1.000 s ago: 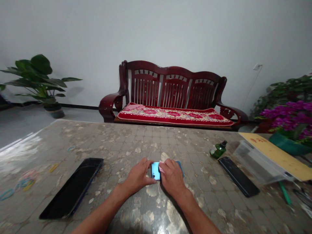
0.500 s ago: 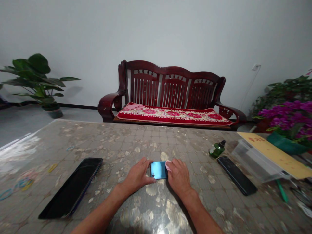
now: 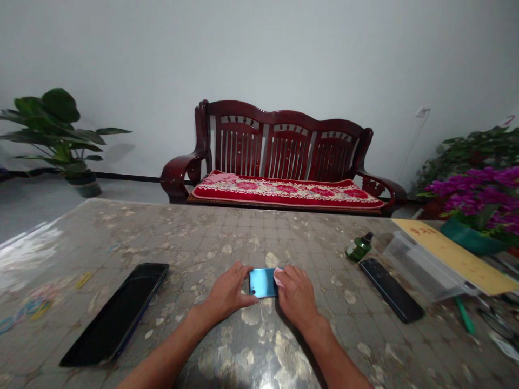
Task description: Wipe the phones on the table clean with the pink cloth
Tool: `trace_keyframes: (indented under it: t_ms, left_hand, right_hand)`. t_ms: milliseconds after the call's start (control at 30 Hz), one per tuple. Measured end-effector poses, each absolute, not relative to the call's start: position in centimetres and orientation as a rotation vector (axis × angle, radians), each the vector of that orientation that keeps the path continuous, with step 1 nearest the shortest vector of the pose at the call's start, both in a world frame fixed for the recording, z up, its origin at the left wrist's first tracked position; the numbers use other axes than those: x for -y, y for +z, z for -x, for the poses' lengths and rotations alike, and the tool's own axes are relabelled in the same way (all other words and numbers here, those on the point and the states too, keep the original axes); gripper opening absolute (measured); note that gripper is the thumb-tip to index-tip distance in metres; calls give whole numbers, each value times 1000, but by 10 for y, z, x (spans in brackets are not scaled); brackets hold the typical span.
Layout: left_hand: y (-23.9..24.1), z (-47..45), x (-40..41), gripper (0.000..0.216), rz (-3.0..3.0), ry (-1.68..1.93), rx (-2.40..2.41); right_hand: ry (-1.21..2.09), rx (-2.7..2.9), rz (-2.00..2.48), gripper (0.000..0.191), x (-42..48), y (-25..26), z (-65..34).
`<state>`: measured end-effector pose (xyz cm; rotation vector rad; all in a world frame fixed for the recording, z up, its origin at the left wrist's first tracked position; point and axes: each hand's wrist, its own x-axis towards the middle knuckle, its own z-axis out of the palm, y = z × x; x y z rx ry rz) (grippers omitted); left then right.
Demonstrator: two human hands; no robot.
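In the middle of the table a shiny blue smartphone (image 3: 262, 282) lies back up, its camera at the lower left corner. My left hand (image 3: 229, 287) holds its left end, thumb on the near edge and fingers on the far edge. At the right end, my right hand (image 3: 298, 294) pinches a small pale pink cloth (image 3: 278, 276) against the phone's back. Most of the cloth and part of the phone's right end are hidden under those fingers.
On the left lie a black tablet (image 3: 115, 316) and several coloured rubber bands (image 3: 34, 307). To the right are a green bottle (image 3: 359, 247), a black phone (image 3: 391, 290), a clear plastic box (image 3: 421, 273) under yellow card (image 3: 454, 254), and a flower pot (image 3: 466, 237). A wooden bench (image 3: 284, 146) stands beyond.
The whole view has shifted slightly, with surrounding objects a little further left. Both hands keep nearly the same hold on the phone and cloth.
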<state>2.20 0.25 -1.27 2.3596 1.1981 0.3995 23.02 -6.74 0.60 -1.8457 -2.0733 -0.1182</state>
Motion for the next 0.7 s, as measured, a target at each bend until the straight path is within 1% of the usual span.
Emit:
trace_keyframes:
  t_ms: [100, 300, 500, 700]
  left_hand:
    - [-12, -22, -2, 54, -2366, 390, -1206]
    - [-14, -21, -3, 55, -2369, 420, -1183]
    - [-11, -23, -2, 53, -2387, 408, -1204]
    - [-10, -22, -1, 54, -2377, 407, -1216]
  right_hand:
    - [-95, 2083, 1809, 21, 67, 5, -229]
    - [-162, 1982, 1927, 22, 65, 8, -241]
    - [-78, 2095, 1778, 19, 69, 5, -223]
    - [-143, 1956, 2021, 24, 62, 9, -250]
